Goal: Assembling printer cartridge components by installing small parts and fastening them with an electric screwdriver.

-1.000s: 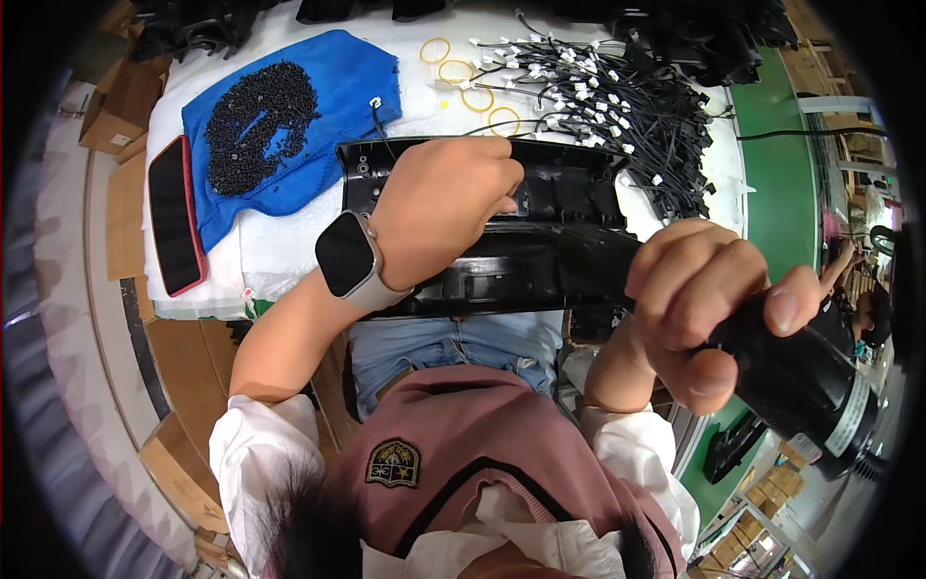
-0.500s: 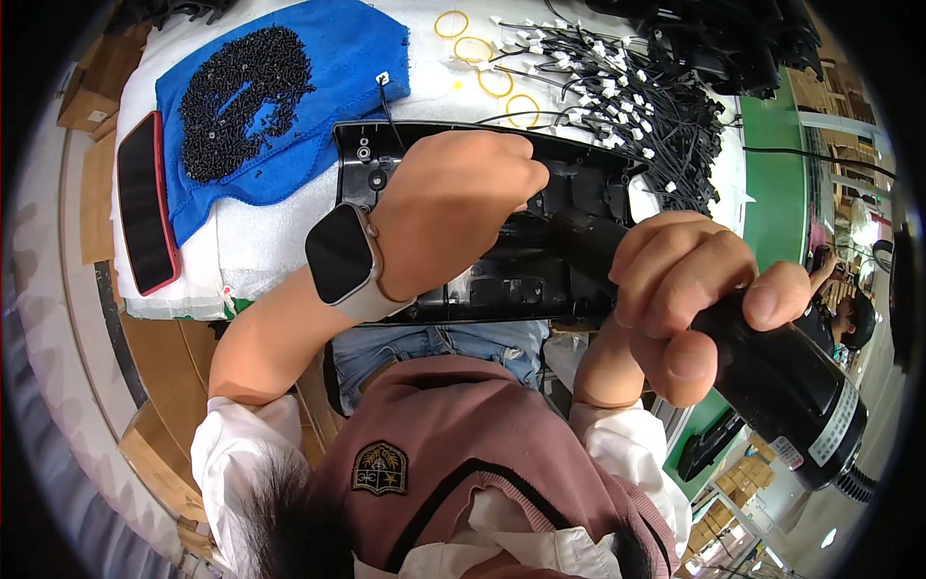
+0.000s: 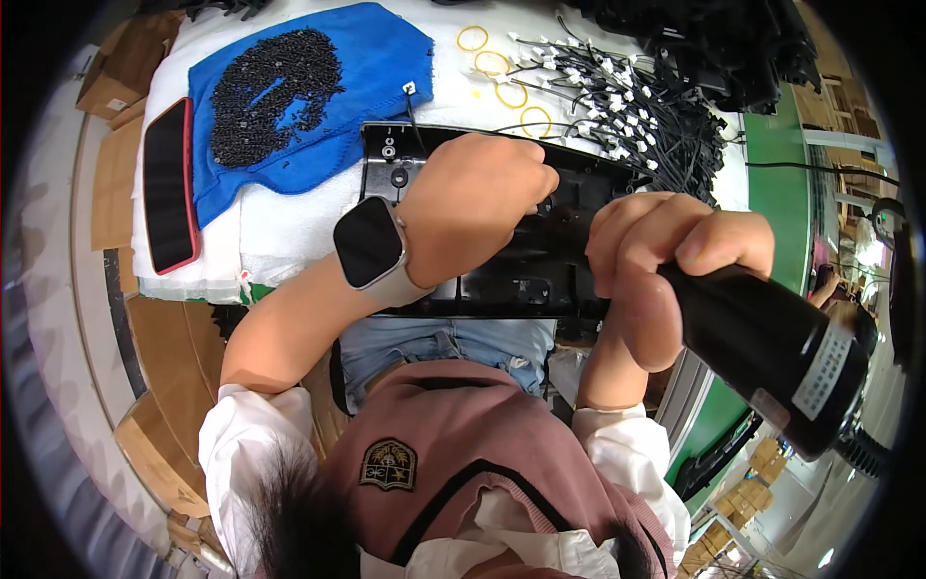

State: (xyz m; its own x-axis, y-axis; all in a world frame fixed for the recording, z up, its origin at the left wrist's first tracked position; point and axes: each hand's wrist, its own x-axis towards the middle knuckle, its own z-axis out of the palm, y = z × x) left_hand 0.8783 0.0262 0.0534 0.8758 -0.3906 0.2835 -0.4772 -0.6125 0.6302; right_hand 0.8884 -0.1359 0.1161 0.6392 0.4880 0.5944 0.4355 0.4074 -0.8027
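A black plastic housing (image 3: 526, 294) lies open side up on the table's near side, in front of my body. My left hand (image 3: 477, 198), with a smartwatch on the wrist, rests over its middle with fingers curled down. What those fingertips hold, if anything, is hidden beneath the hand. Wrapped in my right hand (image 3: 656, 261) is a black electric screwdriver (image 3: 762, 338), tilted, its cord end toward the lower right. Its front end is hidden behind my fingers, above the right part of the housing. A thin cable with a white connector (image 3: 409, 88) sticks out past the housing's far edge.
A blue cloth (image 3: 386, 58) carries a pile of small black screws (image 3: 318, 72). Left of it lies a red-edged phone (image 3: 171, 188). Yellow rubber bands (image 3: 493, 64) and a heap of black cables (image 3: 675, 135) with white connectors lie beyond the housing. Black parts (image 3: 714, 43) stand far right.
The whole view has shifted slightly, so the table things appear farther right. My right hand has moved a little left and turned with the screwdriver. My left hand stays over the housing.
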